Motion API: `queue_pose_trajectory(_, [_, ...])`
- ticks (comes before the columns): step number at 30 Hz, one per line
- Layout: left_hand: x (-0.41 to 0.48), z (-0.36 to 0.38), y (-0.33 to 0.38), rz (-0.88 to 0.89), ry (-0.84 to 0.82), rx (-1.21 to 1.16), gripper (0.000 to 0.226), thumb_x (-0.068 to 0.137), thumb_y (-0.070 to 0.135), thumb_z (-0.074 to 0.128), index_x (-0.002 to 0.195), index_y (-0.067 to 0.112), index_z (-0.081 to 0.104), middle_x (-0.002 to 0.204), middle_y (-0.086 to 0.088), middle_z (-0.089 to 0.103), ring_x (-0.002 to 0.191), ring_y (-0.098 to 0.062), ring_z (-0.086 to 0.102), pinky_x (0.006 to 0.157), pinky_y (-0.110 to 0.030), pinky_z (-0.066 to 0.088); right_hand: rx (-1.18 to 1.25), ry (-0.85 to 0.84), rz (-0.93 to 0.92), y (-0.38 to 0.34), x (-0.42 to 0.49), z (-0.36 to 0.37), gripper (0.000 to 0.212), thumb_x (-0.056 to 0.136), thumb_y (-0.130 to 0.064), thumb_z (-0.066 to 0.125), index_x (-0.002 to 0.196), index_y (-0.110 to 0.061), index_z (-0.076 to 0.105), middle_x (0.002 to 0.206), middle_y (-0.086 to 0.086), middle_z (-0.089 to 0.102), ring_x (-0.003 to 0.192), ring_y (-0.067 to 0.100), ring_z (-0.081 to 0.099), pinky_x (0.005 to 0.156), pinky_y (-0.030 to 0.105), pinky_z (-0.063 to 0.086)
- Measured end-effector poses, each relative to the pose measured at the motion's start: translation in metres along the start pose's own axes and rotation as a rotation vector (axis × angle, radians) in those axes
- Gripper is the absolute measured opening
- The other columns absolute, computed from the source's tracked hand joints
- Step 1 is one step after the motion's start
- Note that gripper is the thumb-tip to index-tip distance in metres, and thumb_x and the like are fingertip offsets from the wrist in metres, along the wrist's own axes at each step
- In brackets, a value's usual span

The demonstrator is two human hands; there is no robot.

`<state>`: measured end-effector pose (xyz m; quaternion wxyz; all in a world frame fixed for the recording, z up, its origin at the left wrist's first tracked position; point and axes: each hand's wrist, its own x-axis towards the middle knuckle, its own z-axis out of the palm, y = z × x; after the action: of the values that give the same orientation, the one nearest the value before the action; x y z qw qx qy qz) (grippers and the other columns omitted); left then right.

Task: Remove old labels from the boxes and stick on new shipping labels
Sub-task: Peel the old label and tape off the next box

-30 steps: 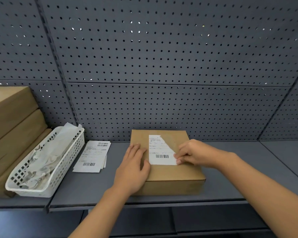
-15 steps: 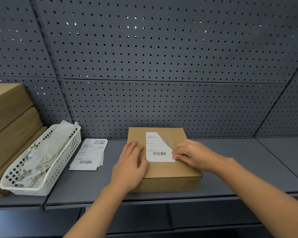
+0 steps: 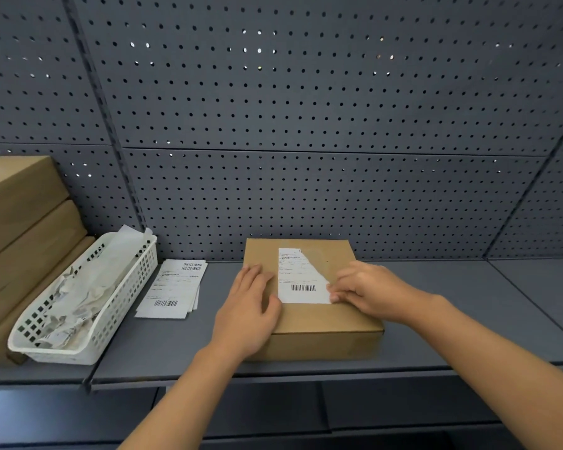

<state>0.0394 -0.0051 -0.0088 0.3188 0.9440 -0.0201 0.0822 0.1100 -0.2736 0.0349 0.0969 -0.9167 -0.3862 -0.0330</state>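
Left hand (image 3: 247,306) flat, fingers straight, pins the cardboard box (image 3: 322,323) on the shelf (image 3: 475,323) while the right hand (image 3: 368,293), fingers curled, pinches the near corner of the half-torn old label (image 3: 298,280): peeling unfinished, new shipping labels (image 3: 173,290) waiting unused beside it.

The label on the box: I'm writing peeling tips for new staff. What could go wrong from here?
The label has already torn diagonally, so the right hand picking at its lower right corner may rip off another strip instead of lifting it whole. Hard pulling could strip the cardboard surface of the box. The left hand only presses flat, so a sideways tug might slide it.
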Motion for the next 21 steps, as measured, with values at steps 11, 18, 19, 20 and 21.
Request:
queue_pose_trajectory(11, [0.001, 0.001, 0.001, 0.006, 0.003, -0.002, 0.047, 0.104, 0.041, 0.041, 0.151, 0.036, 0.041, 0.167, 0.022, 0.018, 0.154, 0.003, 0.001, 0.117, -0.034, 0.029, 0.33, 0.132, 0.167, -0.005, -0.009, 0.004, 0.02, 0.102, -0.033, 0.061, 0.093, -0.021, 0.075, 0.085, -0.015, 0.062, 0.086, 0.004, 0.056, 0.076, 0.02, 0.042])
queue_pose_trajectory(18, [0.0, 0.001, 0.0, 0.0, 0.006, -0.005, 0.048, 0.103, 0.043, 0.041, 0.15, 0.037, 0.041, 0.166, 0.022, 0.019, 0.154, 0.003, 0.001, 0.118, -0.035, 0.029, 0.685, -0.074, 0.188, -0.002, -0.013, -0.011, 0.011, 0.089, -0.023, 0.08, 0.099, -0.023, 0.077, 0.1, -0.006, 0.066, 0.096, 0.01, 0.063, 0.089, 0.019, 0.049])
queue_pose_trajectory(19, [0.0, 0.001, 0.0, 0.001, 0.006, -0.003, 0.047, 0.103, 0.043, 0.041, 0.15, 0.037, 0.041, 0.166, 0.022, 0.019, 0.154, 0.003, 0.001, 0.118, -0.035, 0.029, 0.679, -0.083, 0.192, -0.003, -0.012, -0.01, 0.009, 0.089, -0.023, 0.08, 0.098, -0.022, 0.077, 0.101, -0.006, 0.066, 0.096, 0.01, 0.063, 0.088, 0.019, 0.049])
queue_pose_trajectory(20, [0.0, 0.001, 0.001, 0.001, 0.006, -0.001, 0.047, 0.103, 0.043, 0.041, 0.15, 0.037, 0.041, 0.166, 0.022, 0.019, 0.154, 0.003, 0.001, 0.118, -0.035, 0.029, 0.665, -0.084, 0.192, -0.003, -0.01, -0.01, 0.008, 0.089, -0.023, 0.079, 0.097, -0.022, 0.077, 0.101, -0.006, 0.066, 0.093, 0.008, 0.061, 0.086, 0.019, 0.048])
queue_pose_trajectory(21, [0.0, 0.001, 0.001, 0.001, 0.006, -0.001, 0.047, 0.103, 0.042, 0.041, 0.151, 0.036, 0.041, 0.166, 0.022, 0.019, 0.154, 0.003, 0.001, 0.118, -0.035, 0.029, 0.651, -0.082, 0.191, -0.004, -0.009, -0.009, 0.007, 0.09, -0.023, 0.079, 0.096, -0.023, 0.077, 0.1, -0.007, 0.066, 0.09, 0.006, 0.06, 0.084, 0.018, 0.047])
